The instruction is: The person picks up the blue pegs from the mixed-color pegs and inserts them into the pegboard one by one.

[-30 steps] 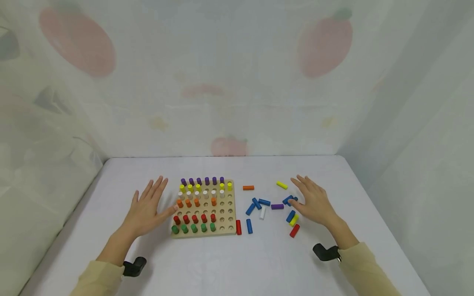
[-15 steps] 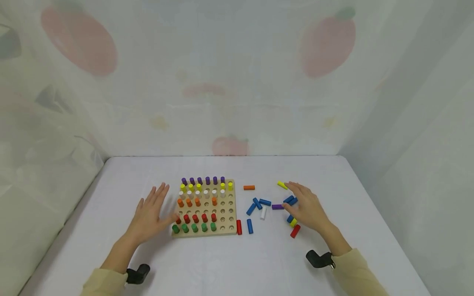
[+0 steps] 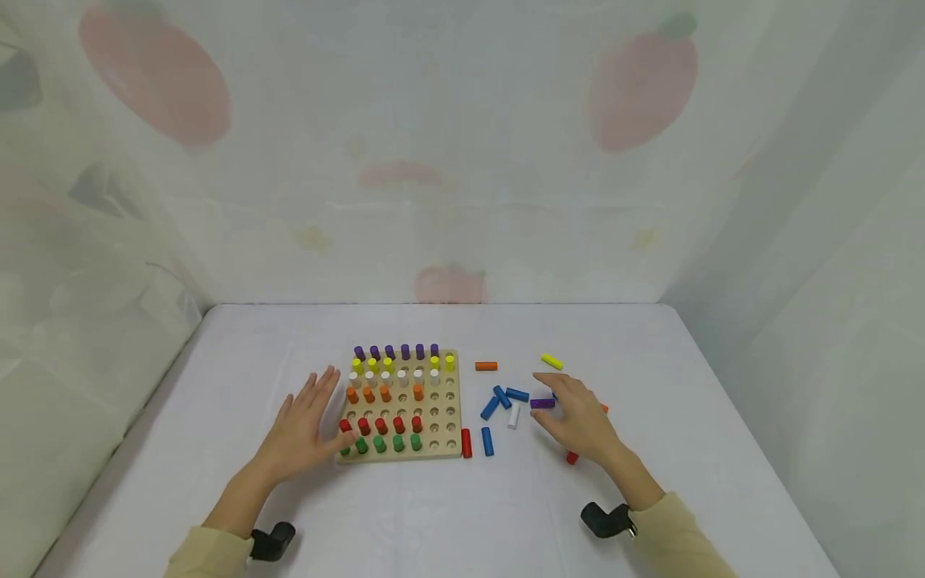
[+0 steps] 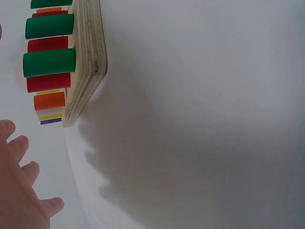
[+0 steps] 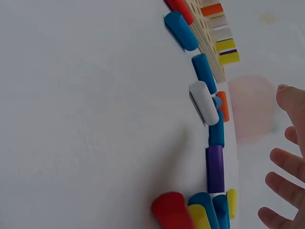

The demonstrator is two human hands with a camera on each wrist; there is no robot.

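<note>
Near the left front corner of a wooden peg board (image 3: 442, 420) is my left hand (image 3: 299, 437), fingers spread and thumb overlapping the front green and red pegs in the head view. It holds nothing. Rows of purple, yellow, white, orange, red and green pegs (image 4: 49, 62) stand upright in the board. My right hand (image 3: 584, 424) hovers over loose pegs to the right, its thumb and fingers apart around the air by a purple peg (image 3: 542, 404). Nothing is between its fingers in the right wrist view. Some loose pegs are hidden beneath it in the head view.
Between board and right hand lie blue pegs (image 3: 487, 441), a white peg (image 3: 513, 416), a red peg (image 3: 466, 443) and an orange peg (image 3: 486, 366). A yellow peg (image 3: 552, 361) lies farther back. White curtains with fruit prints surround the white table (image 3: 419, 522).
My right hand has moved left and toward me, from the right side of the loose pegs to the purple one. The left hand has shifted slightly right and nearer to me.
</note>
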